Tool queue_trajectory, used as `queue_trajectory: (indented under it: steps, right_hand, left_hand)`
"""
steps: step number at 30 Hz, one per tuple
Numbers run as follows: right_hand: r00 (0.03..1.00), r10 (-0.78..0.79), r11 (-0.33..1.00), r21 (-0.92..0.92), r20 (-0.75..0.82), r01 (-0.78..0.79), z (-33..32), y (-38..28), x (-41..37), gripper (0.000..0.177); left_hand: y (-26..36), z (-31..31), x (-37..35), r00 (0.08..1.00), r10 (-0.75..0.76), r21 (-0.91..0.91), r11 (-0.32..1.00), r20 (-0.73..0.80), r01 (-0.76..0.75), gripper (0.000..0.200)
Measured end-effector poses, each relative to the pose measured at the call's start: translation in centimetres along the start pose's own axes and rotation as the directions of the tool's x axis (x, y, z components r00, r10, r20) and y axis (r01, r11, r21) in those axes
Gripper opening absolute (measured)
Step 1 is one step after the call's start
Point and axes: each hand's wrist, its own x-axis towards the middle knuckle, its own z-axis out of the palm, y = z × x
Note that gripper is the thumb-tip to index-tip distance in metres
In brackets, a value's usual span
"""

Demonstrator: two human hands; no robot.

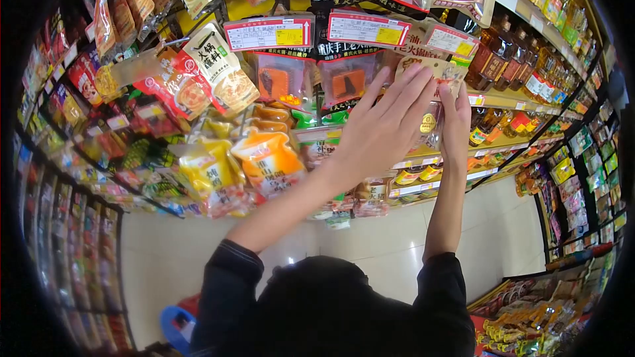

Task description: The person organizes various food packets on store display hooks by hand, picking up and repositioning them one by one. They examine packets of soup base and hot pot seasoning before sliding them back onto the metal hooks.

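A hanging packet of hotpot seasoning [433, 69], beige and red at its top, is partly covered by both hands. My left hand [383, 122] lies across its left side, back of the hand up, fingers stretched toward the top of the packet. At the right edge, my right hand [456, 119] grips the packet, with some of its fingers hidden. Just left of the hands hangs a clear-fronted seasoning packet [347, 84] with a red block inside. Above it is a price tag [367, 28] with a yellow patch.
Orange pouches [268, 162] and yellow pouches [208, 172] hang lower left. A red-and-white pouch [175, 82] sticks out further up. Shelves with dark bottles [493, 56] stand to the right. Below is a tiled floor [159, 244], with a blue rounded object [175, 327] at lower left.
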Motion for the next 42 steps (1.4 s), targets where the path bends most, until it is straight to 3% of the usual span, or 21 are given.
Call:
queue_trajectory:
  steps: [7, 12, 15, 17, 19, 21, 26, 29, 35, 37, 41, 42]
  right_hand:
    - [0.995, -0.093, 0.994, 0.054, -0.022, 0.094, 1.4, -0.1, 2.8, 0.031]
    - [0.997, -0.072, 0.997, -0.011, 0.021, 0.072, 1.5, -0.2, 3.7, 0.033]
    - [0.989, -0.138, 0.989, -0.06, -0.046, 0.135, 2.5, 0.1, 4.3, 0.039]
    - [0.997, -0.034, 0.991, -0.128, -0.069, 0.025, 2.0, -0.1, 4.2, 0.043]
    - [0.996, -0.054, 0.985, -0.17, -0.075, 0.041, 1.9, 0.0, 4.3, 0.045]
    - [0.979, -0.197, 0.965, -0.186, -0.057, 0.183, 2.0, 0.2, 4.5, 0.044]
    - [0.993, -0.082, 0.996, -0.052, -0.079, 0.078, 1.6, -0.1, 4.8, 0.036]
    - [0.993, -0.085, 0.992, -0.103, -0.079, 0.077, 1.6, -0.8, 4.6, 0.034]
    - [0.984, -0.115, 0.993, 0.02, -0.135, 0.119, 2.2, -0.9, 4.6, 0.033]
    - [0.99, -0.116, 0.993, 0.002, -0.084, 0.116, 1.5, -0.3, 5.0, 0.034]
    - [0.997, -0.066, 0.967, -0.251, -0.046, 0.052, -0.1, 0.6, 5.7, 0.035]
    - [0.973, -0.217, 0.89, -0.424, -0.073, 0.167, 0.2, 0.9, 5.7, 0.038]
  left_hand:
    - [-1.1, 3.4, 2.7, 0.999, -0.042, 0.211, 0.977, -0.01, 0.043, 0.061]
    - [-2.3, 4.3, 3.2, 0.996, -0.079, 0.231, 0.969, -0.042, 0.087, 0.062]
    - [-2.7, 4.7, 3.4, 0.995, -0.09, 0.249, 0.964, -0.033, 0.095, 0.061]
    - [-2.9, 4.9, 3.4, 0.995, -0.088, 0.262, 0.96, -0.038, 0.095, 0.06]
    - [-2.9, 5.2, 3.3, 0.995, -0.082, 0.273, 0.958, -0.05, 0.092, 0.06]
    - [-2.8, 5.3, 3.5, 0.996, -0.074, 0.276, 0.957, -0.057, 0.087, 0.06]
    - [-2.8, 5.4, 4.0, 0.996, -0.04, 0.272, 0.96, -0.074, 0.059, 0.058]
    - [-2.7, 5.6, 4.0, 0.996, -0.034, 0.279, 0.959, -0.079, 0.055, 0.057]
    - [-2.5, 5.7, 4.5, 0.993, -0.012, 0.232, 0.972, -0.116, 0.039, 0.056]
    - [-2.6, 5.6, 4.7, 0.993, -0.016, 0.218, 0.975, -0.116, 0.041, 0.056]
    - [-3.3, 6.3, 4.2, 0.993, -0.038, 0.197, 0.979, -0.11, 0.059, 0.056]
    - [-3.5, 6.6, 4.1, 0.993, -0.039, 0.206, 0.977, -0.111, 0.062, 0.055]
